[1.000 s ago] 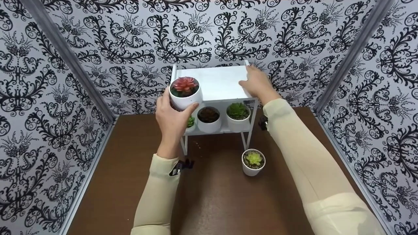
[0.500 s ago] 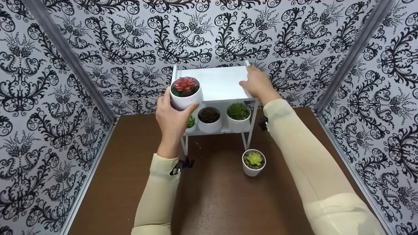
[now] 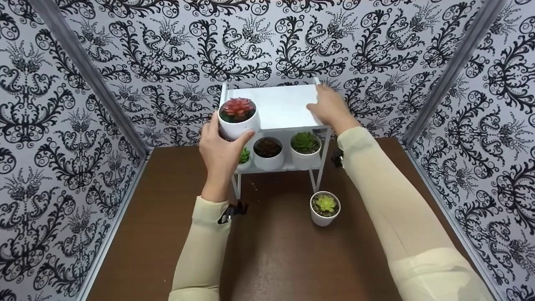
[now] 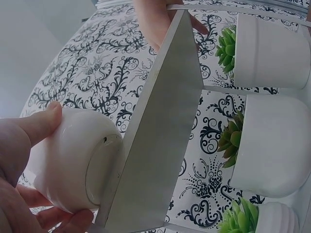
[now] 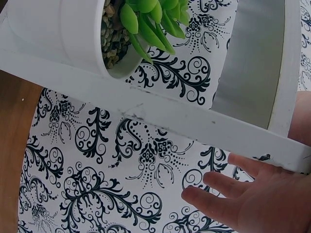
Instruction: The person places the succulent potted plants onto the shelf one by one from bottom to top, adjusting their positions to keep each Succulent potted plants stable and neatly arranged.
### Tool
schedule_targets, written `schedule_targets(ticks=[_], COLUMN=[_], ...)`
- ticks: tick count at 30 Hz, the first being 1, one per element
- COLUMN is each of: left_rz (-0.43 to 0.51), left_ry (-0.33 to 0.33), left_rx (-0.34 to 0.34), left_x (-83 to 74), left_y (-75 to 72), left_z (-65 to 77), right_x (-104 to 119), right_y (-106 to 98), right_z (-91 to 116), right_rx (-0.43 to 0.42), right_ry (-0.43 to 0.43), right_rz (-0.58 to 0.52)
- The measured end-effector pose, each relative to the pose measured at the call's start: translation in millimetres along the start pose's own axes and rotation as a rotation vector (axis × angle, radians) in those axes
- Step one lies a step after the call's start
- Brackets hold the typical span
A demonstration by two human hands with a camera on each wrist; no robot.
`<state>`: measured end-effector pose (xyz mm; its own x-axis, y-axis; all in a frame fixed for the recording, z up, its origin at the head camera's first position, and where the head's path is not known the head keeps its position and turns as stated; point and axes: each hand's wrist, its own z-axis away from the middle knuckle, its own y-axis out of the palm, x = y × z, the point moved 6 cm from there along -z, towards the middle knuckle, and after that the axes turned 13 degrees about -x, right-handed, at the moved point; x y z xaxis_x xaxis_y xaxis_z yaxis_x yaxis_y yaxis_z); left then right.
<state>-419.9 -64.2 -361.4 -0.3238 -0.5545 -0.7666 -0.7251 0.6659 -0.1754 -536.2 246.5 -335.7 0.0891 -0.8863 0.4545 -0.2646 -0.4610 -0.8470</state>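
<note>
My left hand (image 3: 219,152) grips a round white pot with a red succulent (image 3: 237,109), thumb at its front and fingers round its far side. The pot is at the front left of the white two-tier plant stand's top board (image 3: 280,104); its base (image 4: 103,167) lies right at the board in the left wrist view. My right hand (image 3: 330,105) holds the stand's right end, thumb over the board and fingers outside the side rail (image 5: 160,109). Beneath the board, the lower tier bears a small green succulent (image 3: 244,156), a dark brown-red one (image 3: 268,153) and a leafy green one (image 3: 305,148).
A white pot with a yellow-green succulent (image 3: 324,208) stands on the brown table (image 3: 267,255), in front of the stand's right leg (image 3: 316,180). Black-and-white patterned walls (image 3: 267,42) enclose the table at the back and both sides.
</note>
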Motion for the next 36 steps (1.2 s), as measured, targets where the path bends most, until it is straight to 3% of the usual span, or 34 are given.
schedule_targets(ticks=[36], left_rz=[0.001], left_ry=[0.004], left_rx=[-0.008], left_x=[-1.5], left_y=[2.4], left_z=[2.4], right_x=[-1.1], right_y=[0.5], right_z=[0.8], right_rx=[-0.003], right_ry=[0.010], right_rz=[-0.010])
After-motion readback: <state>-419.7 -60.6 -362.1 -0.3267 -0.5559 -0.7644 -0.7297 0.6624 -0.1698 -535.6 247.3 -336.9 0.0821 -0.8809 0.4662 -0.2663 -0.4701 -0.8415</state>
